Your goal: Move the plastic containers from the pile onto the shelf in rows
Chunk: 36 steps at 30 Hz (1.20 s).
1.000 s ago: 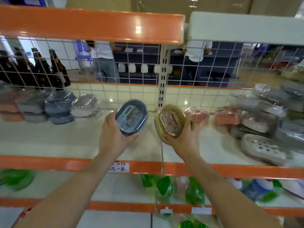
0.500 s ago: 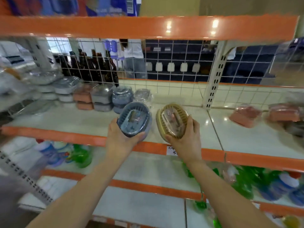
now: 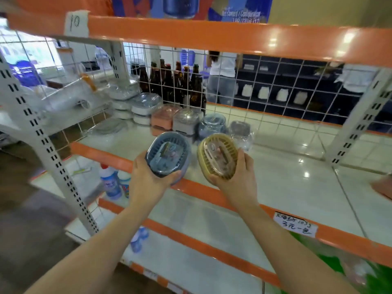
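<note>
My left hand [image 3: 148, 181] grips a blue oval plastic container [image 3: 167, 155], tilted up with its lid facing me. My right hand [image 3: 237, 181] grips a yellow oval container [image 3: 218, 159] the same way. Both are held over the front edge of the white shelf [image 3: 286, 177]. Behind them at the shelf's back left stands a row of stacked wrapped containers: white ones [image 3: 144, 107], orange [image 3: 163, 118], grey [image 3: 186, 122], blue [image 3: 212, 126] and a clear-wrapped dark one [image 3: 240, 129].
Brown glass bottles [image 3: 180, 85] stand behind the wire grid at the back. An orange beam [image 3: 212, 37] runs overhead. Cleaning bottles [image 3: 114, 183] sit on the lower shelf at left, green packs [image 3: 360, 272] at lower right. A pink wrapped container [image 3: 384, 187] shows at the right edge.
The view has swung left along the shelf; both hands carried their containers leftward toward the stacked row, and the pile on the right has gone almost out of view.
</note>
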Tool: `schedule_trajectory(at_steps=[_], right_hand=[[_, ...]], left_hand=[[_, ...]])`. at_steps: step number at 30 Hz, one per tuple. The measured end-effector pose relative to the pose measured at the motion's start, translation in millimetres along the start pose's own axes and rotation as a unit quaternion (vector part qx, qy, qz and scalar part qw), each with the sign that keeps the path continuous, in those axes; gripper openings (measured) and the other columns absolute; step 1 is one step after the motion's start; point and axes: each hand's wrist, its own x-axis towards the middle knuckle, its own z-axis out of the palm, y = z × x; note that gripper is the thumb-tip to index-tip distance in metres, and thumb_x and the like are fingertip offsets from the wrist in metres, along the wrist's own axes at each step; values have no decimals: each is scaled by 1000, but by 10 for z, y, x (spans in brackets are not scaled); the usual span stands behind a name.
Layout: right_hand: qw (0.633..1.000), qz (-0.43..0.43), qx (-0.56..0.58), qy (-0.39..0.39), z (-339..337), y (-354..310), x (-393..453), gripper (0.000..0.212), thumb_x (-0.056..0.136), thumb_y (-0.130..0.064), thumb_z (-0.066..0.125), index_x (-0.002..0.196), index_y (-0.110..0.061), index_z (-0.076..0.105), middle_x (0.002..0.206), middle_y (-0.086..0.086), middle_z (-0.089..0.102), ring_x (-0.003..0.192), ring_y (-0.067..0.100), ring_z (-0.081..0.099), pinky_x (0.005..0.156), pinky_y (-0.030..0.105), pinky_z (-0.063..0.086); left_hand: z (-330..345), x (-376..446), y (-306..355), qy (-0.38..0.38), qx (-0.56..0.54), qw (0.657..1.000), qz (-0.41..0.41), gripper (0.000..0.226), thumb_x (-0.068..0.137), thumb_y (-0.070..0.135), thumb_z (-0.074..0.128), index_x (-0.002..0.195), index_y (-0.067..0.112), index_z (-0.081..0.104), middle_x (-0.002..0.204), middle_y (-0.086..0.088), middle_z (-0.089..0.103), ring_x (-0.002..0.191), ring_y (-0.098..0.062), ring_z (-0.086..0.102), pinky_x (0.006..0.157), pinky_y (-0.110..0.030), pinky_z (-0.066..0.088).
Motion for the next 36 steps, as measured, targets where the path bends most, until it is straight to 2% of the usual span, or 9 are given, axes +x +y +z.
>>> schedule_trajectory(at_steps=[3, 6, 8, 11, 15, 19, 26, 31, 36], right_hand=[[1000, -14, 3, -8, 252, -83, 223, 107, 66, -46, 81, 149, -16, 19, 144, 1, 29, 131, 19, 36, 106, 36, 39], [999, -35, -3, -11, 433, -175, 486, 107, 70, -47, 78, 151, -18, 13, 148, 1, 24, 134, 18, 28, 108, 31, 32], [999, -47, -10, 3, 505, -241, 686, 107, 72, -48, 77, 151, -17, 12, 148, 3, 24, 134, 20, 26, 108, 34, 30], [998, -61, -12, 30, 570, -268, 989, 105, 70, -49, 78, 150, -16, 18, 146, 5, 29, 132, 24, 34, 106, 43, 38], [998, -40, -10, 51, 549, -175, 1220, 107, 71, -40, 79, 151, -15, 13, 150, 7, 23, 136, 24, 26, 111, 43, 31], [994, 2, -10, 109, 404, -31, 1272, 104, 72, -31, 80, 150, -10, 15, 148, 11, 26, 136, 25, 27, 112, 37, 28], [985, 64, -35, 159, 139, 192, 1218, 103, 72, -32, 80, 150, -11, 16, 146, 9, 27, 133, 24, 30, 111, 37, 31], [979, 92, -52, 174, 41, 263, 1159, 104, 70, -35, 80, 150, -12, 17, 145, 9, 29, 131, 23, 32, 108, 35, 35], [978, 102, -49, 172, 43, 265, 1121, 105, 69, -37, 81, 150, -14, 17, 144, 6, 28, 130, 21, 33, 107, 33, 37]], left_hand=[[-64, 277, -90, 12, 8, 1000, -4, 89, 55, 39, 88, 127, 14, 42, 123, -4, 53, 110, -22, 54, 86, -39, 49], [-70, 600, -144, 33, 5, 999, -1, 90, 56, 42, 87, 129, 14, 42, 122, -2, 53, 109, -22, 55, 88, -43, 50], [-43, 806, -145, 39, -16, 999, 0, 88, 59, 40, 87, 130, 14, 42, 121, 1, 52, 108, -19, 55, 88, -39, 49], [68, 1061, -144, 37, -42, 998, 10, 88, 60, 37, 87, 132, 14, 41, 121, 3, 51, 107, -15, 55, 87, -33, 49], [283, 1317, -141, 12, -58, 998, 8, 85, 60, 40, 87, 128, 16, 42, 118, 4, 52, 106, -14, 56, 84, -31, 49], [509, 1496, -92, -12, -49, 998, 27, 96, 46, 62, 79, 125, 18, 47, 119, 1, 56, 106, -16, 59, 83, -42, 55], [955, 1626, 234, -78, -36, 994, 73, 83, 55, 42, 87, 124, 15, 48, 116, 5, 51, 107, -13, 50, 84, -31, 46], [1171, 1605, 386, -97, -51, 989, 100, 90, 51, 53, 85, 125, 16, 47, 120, 3, 52, 109, -17, 51, 90, -40, 48], [1225, 1619, 390, -111, -78, 987, 91, 91, 50, 52, 86, 124, 15, 49, 118, 1, 56, 106, -14, 54, 87, -37, 51]])
